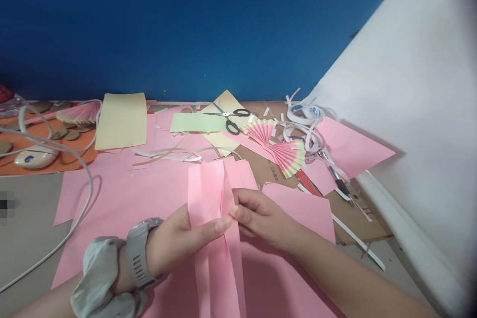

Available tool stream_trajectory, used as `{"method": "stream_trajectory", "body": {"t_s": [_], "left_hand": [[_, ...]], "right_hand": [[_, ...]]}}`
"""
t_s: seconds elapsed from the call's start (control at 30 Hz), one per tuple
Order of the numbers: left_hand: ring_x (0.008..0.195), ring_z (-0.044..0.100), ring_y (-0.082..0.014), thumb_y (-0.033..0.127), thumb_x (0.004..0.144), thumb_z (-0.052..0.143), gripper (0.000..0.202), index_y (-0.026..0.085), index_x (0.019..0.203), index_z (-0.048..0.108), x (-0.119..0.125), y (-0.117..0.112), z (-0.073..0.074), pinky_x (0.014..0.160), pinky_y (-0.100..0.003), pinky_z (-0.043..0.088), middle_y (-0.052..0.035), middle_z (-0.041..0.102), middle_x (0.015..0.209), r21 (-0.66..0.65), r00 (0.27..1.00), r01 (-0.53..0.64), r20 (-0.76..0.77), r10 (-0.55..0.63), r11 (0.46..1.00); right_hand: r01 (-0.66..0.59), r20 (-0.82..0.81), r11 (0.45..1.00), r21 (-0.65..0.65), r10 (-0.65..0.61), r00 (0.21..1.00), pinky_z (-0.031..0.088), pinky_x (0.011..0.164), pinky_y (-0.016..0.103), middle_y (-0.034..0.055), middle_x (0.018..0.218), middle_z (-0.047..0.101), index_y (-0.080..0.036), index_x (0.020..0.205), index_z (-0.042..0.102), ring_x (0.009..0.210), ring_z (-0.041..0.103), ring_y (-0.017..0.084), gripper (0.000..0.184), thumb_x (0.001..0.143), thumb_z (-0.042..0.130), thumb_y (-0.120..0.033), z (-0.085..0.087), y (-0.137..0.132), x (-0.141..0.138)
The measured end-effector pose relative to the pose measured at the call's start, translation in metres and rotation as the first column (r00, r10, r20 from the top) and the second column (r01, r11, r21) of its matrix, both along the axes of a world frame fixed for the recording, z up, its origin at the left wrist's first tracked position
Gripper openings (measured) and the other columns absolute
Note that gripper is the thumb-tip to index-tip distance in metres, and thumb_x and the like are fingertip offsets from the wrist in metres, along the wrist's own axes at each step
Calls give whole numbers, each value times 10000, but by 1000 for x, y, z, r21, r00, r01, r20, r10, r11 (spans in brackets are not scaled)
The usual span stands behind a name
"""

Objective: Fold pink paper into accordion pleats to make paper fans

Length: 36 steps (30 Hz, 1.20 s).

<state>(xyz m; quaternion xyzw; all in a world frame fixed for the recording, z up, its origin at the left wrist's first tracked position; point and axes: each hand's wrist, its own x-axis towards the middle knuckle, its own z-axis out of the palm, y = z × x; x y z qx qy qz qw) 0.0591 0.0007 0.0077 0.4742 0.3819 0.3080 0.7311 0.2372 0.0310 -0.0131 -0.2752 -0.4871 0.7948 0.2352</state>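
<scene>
As the left hand (179, 243) and right hand (261, 218) pinch shut on a pleated pink sheet (218, 238) — light, limp paper, best gripped along its folds

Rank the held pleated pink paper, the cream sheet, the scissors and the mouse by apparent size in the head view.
1. pleated pink paper, though it is nearest the camera.
2. cream sheet.
3. scissors and mouse look alike; not ranked.

Home craft desk: scissors (228, 118), paper fans (278, 146), paper scraps (167, 155)
</scene>
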Motion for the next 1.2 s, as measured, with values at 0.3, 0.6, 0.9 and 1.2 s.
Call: {"method": "stream_trajectory", "body": {"t_s": [0.3,0.6,0.9,1.2], "left_hand": [[1037,599,-242,314,896,469,298,185,1097,649,2,0,-2,918,-346,457,-48,703,1013,-22,999,-32,20,32,999],[916,628,-213,316,874,508,265,150,1023,650,1,2,-7,813,-278,497,-33,702,955,74,979,-181,-77,186,981],[614,578,-126,216,762,644,129,134,669,611,1,1,-9,545,-180,447,27,627,636,112,950,-195,-227,216,974],[792,640,-204,306,805,589,204,138,856,692,2,7,-2,775,-284,505,-28,699,800,58,995,-9,-103,15,998]], "right_hand": [[33,95,999,22,-35,995,248,421,187,-98,485,324,-194,646,355,421,290,49,364,860,496,-452,7,-3,-2],[24,216,994,102,-46,975,244,392,183,-104,444,286,-205,599,300,379,287,50,367,895,436,-374,6,-5,-3],[47,338,870,490,-240,910,203,456,214,-65,554,263,-190,577,277,507,248,73,327,867,424,-228,1,-4,-5],[-22,111,1000,-13,23,994,216,452,216,-87,512,298,-190,627,339,452,266,57,390,877,464,-462,5,-4,2]]}}
